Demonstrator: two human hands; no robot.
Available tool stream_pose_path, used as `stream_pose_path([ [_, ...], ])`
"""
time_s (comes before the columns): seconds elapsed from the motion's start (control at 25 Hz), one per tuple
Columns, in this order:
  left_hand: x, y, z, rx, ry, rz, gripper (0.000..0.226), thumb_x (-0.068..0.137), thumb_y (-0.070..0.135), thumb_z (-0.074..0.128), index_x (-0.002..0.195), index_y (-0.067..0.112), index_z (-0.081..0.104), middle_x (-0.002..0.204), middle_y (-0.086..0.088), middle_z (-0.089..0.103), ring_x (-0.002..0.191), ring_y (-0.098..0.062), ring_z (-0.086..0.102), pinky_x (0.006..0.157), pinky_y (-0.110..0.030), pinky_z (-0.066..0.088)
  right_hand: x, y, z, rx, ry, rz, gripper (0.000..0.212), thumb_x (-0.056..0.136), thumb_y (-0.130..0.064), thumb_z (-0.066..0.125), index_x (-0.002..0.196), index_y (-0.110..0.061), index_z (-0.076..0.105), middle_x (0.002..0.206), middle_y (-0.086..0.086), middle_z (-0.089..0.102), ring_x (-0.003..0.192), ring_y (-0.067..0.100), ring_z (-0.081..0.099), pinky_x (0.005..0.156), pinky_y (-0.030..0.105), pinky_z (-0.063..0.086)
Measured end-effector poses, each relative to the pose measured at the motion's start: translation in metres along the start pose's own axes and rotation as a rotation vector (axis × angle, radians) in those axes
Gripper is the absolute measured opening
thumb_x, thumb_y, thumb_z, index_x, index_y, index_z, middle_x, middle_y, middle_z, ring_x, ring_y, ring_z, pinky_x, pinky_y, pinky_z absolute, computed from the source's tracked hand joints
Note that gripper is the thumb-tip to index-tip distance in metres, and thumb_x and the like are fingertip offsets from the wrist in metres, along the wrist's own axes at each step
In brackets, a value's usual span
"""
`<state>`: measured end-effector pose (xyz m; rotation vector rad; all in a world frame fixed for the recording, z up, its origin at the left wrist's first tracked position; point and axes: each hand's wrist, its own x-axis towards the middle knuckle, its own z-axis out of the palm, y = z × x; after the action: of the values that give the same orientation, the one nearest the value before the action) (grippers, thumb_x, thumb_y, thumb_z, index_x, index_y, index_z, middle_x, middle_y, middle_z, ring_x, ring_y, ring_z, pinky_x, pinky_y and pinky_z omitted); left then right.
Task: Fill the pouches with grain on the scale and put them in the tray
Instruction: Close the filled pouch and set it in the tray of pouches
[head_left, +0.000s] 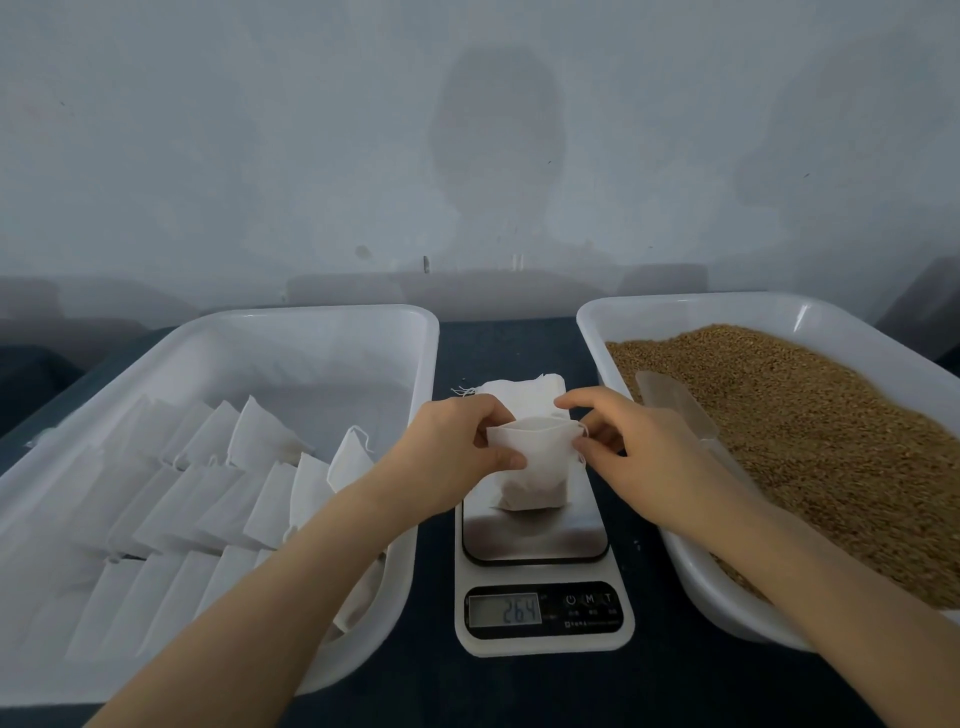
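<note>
A white cloth pouch (532, 470) stands upright on the steel platform of the kitchen scale (540, 587), whose display reads 26.4. My left hand (457, 452) pinches the pouch's left rim. On the other side, my right hand (631, 447) grips the right rim at the drawstring, so the mouth is held open between both hands. A stack of flat empty pouches (524, 389) lies just behind the scale. The white tray (426, 353) on the left holds several filled pouches in rows. Brown grain (810, 431) fills the white tray (701, 306) on the right.
A clear plastic scoop (675, 400) lies in the grain near the right tray's left wall, just behind my right hand. The dark tabletop (509, 343) shows between the trays. A pale wall rises behind everything.
</note>
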<state>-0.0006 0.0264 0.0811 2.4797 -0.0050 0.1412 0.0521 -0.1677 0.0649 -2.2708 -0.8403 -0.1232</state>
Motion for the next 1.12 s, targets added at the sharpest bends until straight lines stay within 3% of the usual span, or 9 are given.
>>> stream_pose_path([
  [0.56,-0.0001,0.0004,0.0014,-0.004,-0.033,-0.014,0.024,0.083,0.031,0.072,0.103,0.025,0.061,0.078,0.019,0.052,0.070,0.000,0.050,0.056,-0.005,0.036,-0.0007,-0.0031,-0.0014,-0.016,-0.011,0.016,0.036,0.091,-0.015,0.059,0.123,-0.030,0.055,0.081,-0.018,0.060,0.080,-0.009,0.056,0.067,0.002,0.042],
  [0.8,-0.0043,0.0017,0.0061,0.025,-0.085,0.045,0.011,0.082,0.033,0.072,0.083,0.029,0.062,0.074,0.012,0.058,0.068,-0.005,0.052,0.057,-0.013,0.035,-0.0022,-0.0074,-0.0035,-0.031,-0.115,-0.010,0.020,0.083,-0.029,0.070,0.103,-0.032,0.065,0.081,-0.013,0.061,0.077,-0.003,0.054,0.066,0.014,0.042],
  [0.96,-0.0056,0.0013,0.0065,0.021,-0.050,0.050,0.021,0.085,0.035,0.068,0.069,0.032,0.054,0.070,0.010,0.058,0.064,-0.005,0.053,0.055,-0.015,0.039,-0.0007,-0.0051,-0.0013,-0.115,-0.184,-0.007,0.009,0.084,-0.033,0.067,0.090,-0.027,0.066,0.076,-0.006,0.061,0.067,0.005,0.056,0.062,0.020,0.045],
  [1.12,-0.0084,0.0016,0.0080,-0.079,-0.063,0.069,0.015,0.077,0.041,0.075,0.079,0.037,0.060,0.069,0.016,0.062,0.062,0.004,0.055,0.057,-0.008,0.040,-0.0009,-0.0029,-0.0014,-0.103,-0.148,-0.024,0.014,0.087,-0.031,0.065,0.083,-0.018,0.070,0.064,0.000,0.060,0.064,0.008,0.054,0.058,0.021,0.039],
])
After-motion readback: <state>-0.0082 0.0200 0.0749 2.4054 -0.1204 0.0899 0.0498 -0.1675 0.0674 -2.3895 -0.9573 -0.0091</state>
